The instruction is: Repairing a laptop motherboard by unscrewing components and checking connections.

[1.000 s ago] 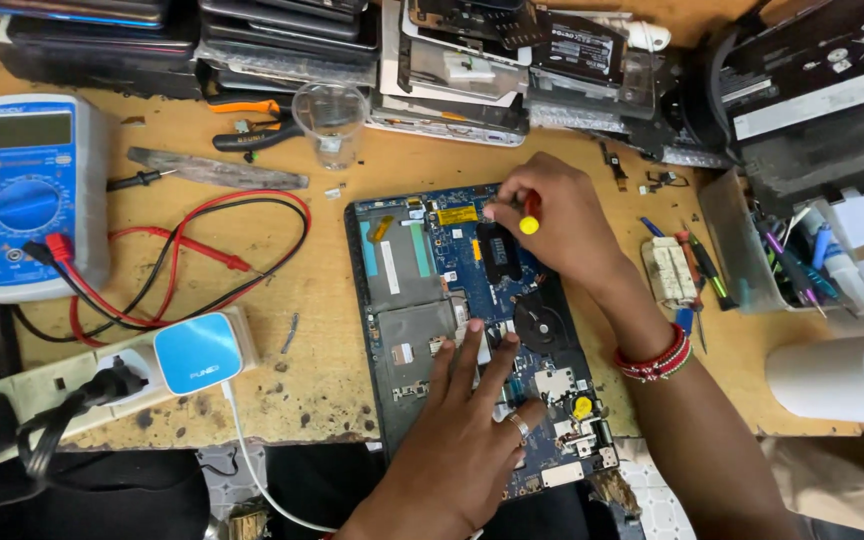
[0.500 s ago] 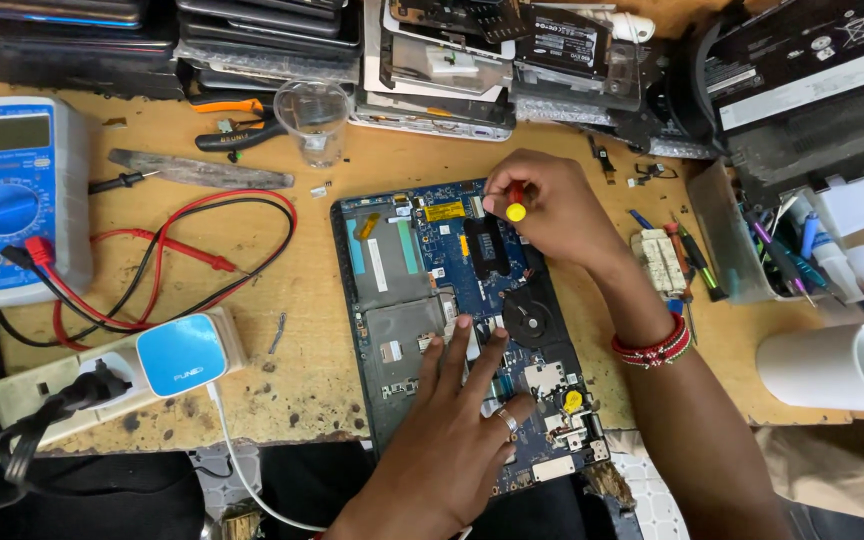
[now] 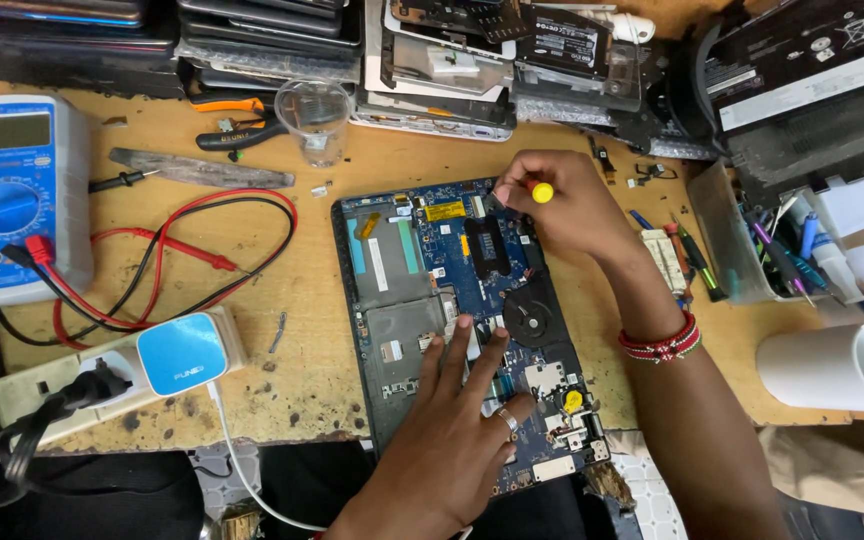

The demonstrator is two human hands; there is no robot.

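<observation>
An opened laptop base (image 3: 392, 300) with a blue circuit board (image 3: 472, 250) and a round black fan (image 3: 529, 316) lies on the wooden bench. My left hand (image 3: 457, 410) rests flat on the board's lower middle, fingers spread, a ring on one finger. My right hand (image 3: 562, 205) is closed around a screwdriver with a yellow cap (image 3: 542, 192), held upright over the board's upper right corner. A red bead bracelet (image 3: 662, 343) sits on my right wrist.
A blue multimeter (image 3: 12, 195) with red and black leads (image 3: 182, 250) lies at left. A power strip with a blue-and-white adapter (image 3: 184, 352) sits at lower left. A clear cup (image 3: 314, 120), pliers (image 3: 237, 135), stacked laptop parts (image 3: 472, 60), a bin of tools (image 3: 772, 260) and a white tube (image 3: 842, 365) surround the bench.
My right hand with the screwdriver has stayed at the board's upper right corner, shifting only slightly. My left hand remains pressed on the board. The camera view has drifted a little.
</observation>
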